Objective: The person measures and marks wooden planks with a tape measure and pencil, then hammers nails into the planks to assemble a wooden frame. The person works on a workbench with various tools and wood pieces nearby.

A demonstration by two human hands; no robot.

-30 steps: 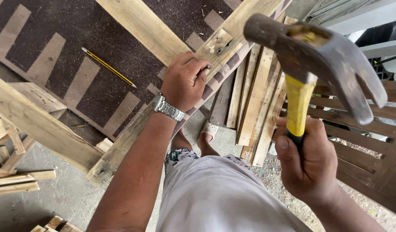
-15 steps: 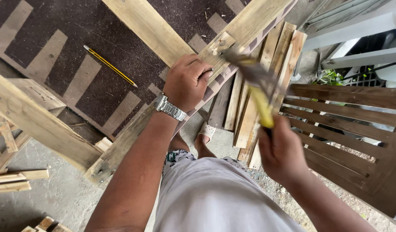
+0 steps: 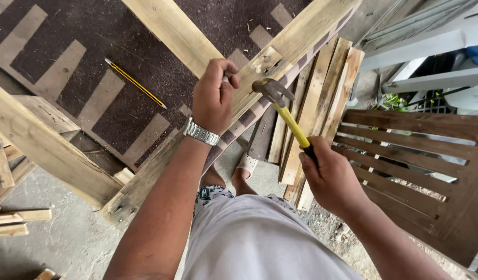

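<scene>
At centre frame, a claw hammer (image 3: 280, 106) with a steel head and yellow handle meets the pale wooden plank (image 3: 280, 52) that runs diagonally toward the upper right; its head rests on or just above the plank face, beside a small block (image 3: 262, 59) nailed there. Judged by its build, the hammer is head-heavy and rigid, best gripped low on the dark handle end. The right hand (image 3: 329, 176) is wrapped closed around exactly that end, below and right of the head. The left hand (image 3: 214, 96), wearing a metal wristwatch (image 3: 201, 133), is curled with fingertips pressed together on the plank just left of the head; whether they pinch a nail cannot be told. A yellow pencil (image 3: 135, 83) lies well apart on the dark board (image 3: 93, 62).
</scene>
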